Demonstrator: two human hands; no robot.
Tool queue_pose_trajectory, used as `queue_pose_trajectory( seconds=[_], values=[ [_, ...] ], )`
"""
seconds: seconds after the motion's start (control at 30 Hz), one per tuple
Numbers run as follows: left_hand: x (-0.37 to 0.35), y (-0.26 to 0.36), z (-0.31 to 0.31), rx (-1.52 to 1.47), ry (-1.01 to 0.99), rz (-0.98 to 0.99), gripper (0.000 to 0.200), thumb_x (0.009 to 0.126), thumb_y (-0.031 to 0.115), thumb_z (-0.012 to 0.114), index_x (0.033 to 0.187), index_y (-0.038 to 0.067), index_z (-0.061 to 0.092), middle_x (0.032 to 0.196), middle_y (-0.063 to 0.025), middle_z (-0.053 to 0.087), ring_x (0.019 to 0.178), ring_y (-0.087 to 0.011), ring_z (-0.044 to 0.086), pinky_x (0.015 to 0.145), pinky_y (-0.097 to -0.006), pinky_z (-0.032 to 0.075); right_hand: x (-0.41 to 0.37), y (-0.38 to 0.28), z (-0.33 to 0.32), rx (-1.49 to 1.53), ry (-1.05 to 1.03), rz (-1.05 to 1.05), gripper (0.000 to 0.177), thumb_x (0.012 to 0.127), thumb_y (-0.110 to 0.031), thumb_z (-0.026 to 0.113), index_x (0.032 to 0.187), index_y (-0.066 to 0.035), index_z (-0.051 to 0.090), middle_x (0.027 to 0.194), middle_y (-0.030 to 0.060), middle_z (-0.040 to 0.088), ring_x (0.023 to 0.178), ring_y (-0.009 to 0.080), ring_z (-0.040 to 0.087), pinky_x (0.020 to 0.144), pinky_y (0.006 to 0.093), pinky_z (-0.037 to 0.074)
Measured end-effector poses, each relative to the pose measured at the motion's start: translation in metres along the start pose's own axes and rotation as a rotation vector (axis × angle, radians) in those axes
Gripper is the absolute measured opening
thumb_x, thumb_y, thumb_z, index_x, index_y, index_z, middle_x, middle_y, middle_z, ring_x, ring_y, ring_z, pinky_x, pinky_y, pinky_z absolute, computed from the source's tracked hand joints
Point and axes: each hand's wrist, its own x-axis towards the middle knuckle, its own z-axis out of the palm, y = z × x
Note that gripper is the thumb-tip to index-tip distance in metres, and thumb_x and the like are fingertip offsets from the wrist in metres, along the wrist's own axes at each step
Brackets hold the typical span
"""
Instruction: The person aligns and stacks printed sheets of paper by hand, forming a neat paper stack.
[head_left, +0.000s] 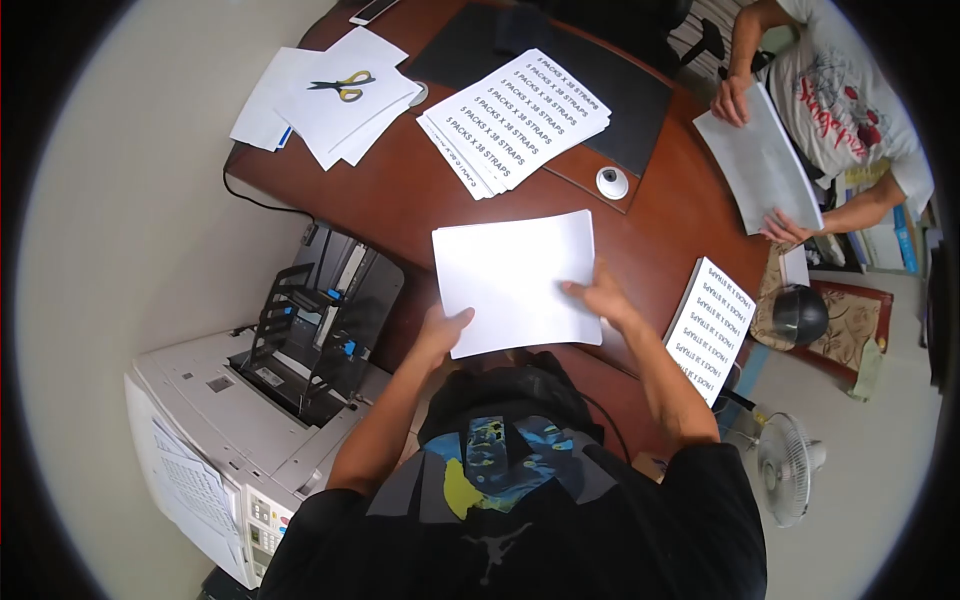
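Between my two hands is a stack of blank white paper (515, 280), held by its left and right sides over the near edge of the desk. My left hand (442, 330) grips the lower left corner, thumb on top. On the right side, my right hand (602, 295) has its thumb across the top sheet and its fingers hidden underneath. Beyond the stack lies a pile of printed sheets (520, 120) reading "5 PACKS X 38 STRAPS". Another printed stack (711, 330) sits to the right of my right forearm.
Scissors (343, 86) rest on loose white sheets (300, 110) at the far left. A round white object (612, 182) stands on the brown desk (380, 200). A printer (250, 390) is at left, a fan (785, 468) at right. Across the desk, another person's hands (735, 100) hold paper.
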Motion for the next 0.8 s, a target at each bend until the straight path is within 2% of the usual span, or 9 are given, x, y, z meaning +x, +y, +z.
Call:
queue_pose_trajectory(
  seconds=[0.07,0.13,0.2,0.37,0.47,0.57,0.63,0.67,0.8],
  values=[
    [-0.014,0.022,0.027,0.125,0.099,0.004,0.064,0.086,0.001,0.06,0.143,-0.002,0.03,0.13,-0.0173,0.057,0.114,-0.0329,0.06,0.096,-0.0435,0.048,-0.024,-0.026,0.015,-0.164,-0.024,-0.28,0.086,0.079,-0.013,0.072,0.144,0.005,0.018,0.137,0.0329,0.041,0.127,0.0396,0.046,0.108,0.0404,0.037],
    [-0.032,0.051,0.064,0.59,0.258,0.39,0.081,0.082,0.005,0.06,0.147,-0.005,0.013,0.141,-0.028,0.041,0.126,-0.0426,0.047,0.107,-0.0477,0.036,-0.043,-0.038,0.048,-0.369,0.133,-0.54,0.094,0.08,-0.023,0.072,0.149,0.001,0.012,0.144,0.0342,0.028,0.135,0.0427,0.034,0.11,0.0455,0.031],
    [-0.016,0.042,0.086,0.813,0.355,0.626,0.098,0.077,0.008,0.064,0.148,-0.007,-0.002,0.148,-0.0367,0.018,0.136,-0.0507,0.026,0.115,-0.0493,0.022,-0.055,-0.034,0.074,-0.771,0.155,-0.38,0.095,0.084,-0.034,0.068,0.151,0.001,0.009,0.146,0.0341,0.023,0.135,0.0459,0.03,0.109,0.051,0.03],
    [-0.016,0.021,0.059,1.044,0.319,0.572,0.101,0.077,0.017,0.069,0.148,-0.009,0.002,0.147,-0.0405,0.011,0.135,-0.0542,0.021,0.112,-0.0519,0.022,-0.033,-0.004,0.042,-0.601,0.19,-0.4,0.097,0.084,-0.045,0.066,0.152,-0.001,0.012,0.147,0.0354,0.022,0.132,0.0504,0.032,0.106,0.0532,0.033],
    [-0.011,0.014,0.06,1.026,0.317,0.767,0.104,0.08,0.023,0.069,0.15,-0.004,-0.004,0.149,-0.0394,0.006,0.136,-0.0562,0.02,0.111,-0.0527,0.023,-0.05,-0.018,0.054,-0.897,0.173,-0.461,0.105,0.079,-0.049,0.07,0.151,-0.001,0.012,0.148,0.035,0.02,0.135,0.0484,0.029,0.109,0.0508,0.031],
    [-0.007,0.026,0.049,0.917,0.264,0.754,0.1,0.085,0.023,0.066,0.15,-0.002,-0.005,0.15,-0.0362,0.009,0.138,-0.0511,0.022,0.113,-0.051,0.023,-0.032,-0.004,0.037,-0.603,0.247,-0.519,0.1,0.082,-0.037,0.072,0.151,0.001,0.01,0.142,0.0348,0.031,0.13,0.0435,0.041,0.105,0.0459,0.039],
    [0.0,0.031,0.039,0.175,0.234,0.69,0.102,0.085,0.027,0.068,0.151,-0.002,-0.005,0.148,-0.0322,0.023,0.133,-0.0425,0.037,0.11,-0.0505,0.03,-0.034,-0.025,0.018,-0.246,0.176,-0.313,0.092,0.084,-0.028,0.07,0.15,0.002,0.012,0.137,0.032,0.04,0.122,0.0395,0.049,0.099,0.0423,0.045],
    [-0.001,0.041,0.02,-0.217,0.129,0.365,0.097,0.089,0.027,0.065,0.15,-0.003,-0.005,0.148,-0.0253,0.03,0.127,-0.0327,0.047,0.103,-0.0461,0.042,-0.034,-0.031,0.01,0.114,0.097,-0.097,0.085,0.086,-0.02,0.068,0.148,0.004,0.014,0.132,0.0292,0.048,0.115,0.0356,0.057,0.093,0.0386,0.051],
    [0.013,0.076,-0.021,-0.384,0.028,-0.15,0.073,0.089,0.023,0.064,0.144,-0.004,0.023,0.131,-0.0247,0.052,0.113,-0.0341,0.059,0.093,-0.044,0.049,0.002,0.025,-0.001,0.166,-0.151,0.04,0.07,0.088,-0.008,0.062,0.143,0.007,0.021,0.116,0.023,0.06,0.097,0.0294,0.066,0.076,0.0338,0.057]
  ],
)
